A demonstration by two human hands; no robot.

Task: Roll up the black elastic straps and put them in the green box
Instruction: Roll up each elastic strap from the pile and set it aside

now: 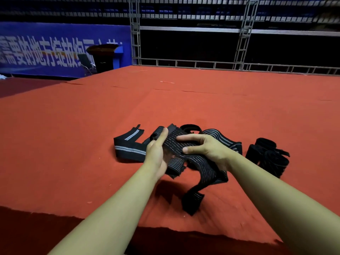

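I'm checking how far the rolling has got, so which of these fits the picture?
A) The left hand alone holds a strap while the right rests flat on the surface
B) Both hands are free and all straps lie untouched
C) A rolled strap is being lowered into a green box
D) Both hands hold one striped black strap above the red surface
D: the left hand and the right hand both grip the striped strap above the red surface; no green box is in view.

The left hand [156,155] hides part of the striped strap [174,144] — banner [46,52] lettering blurred, cut off left.
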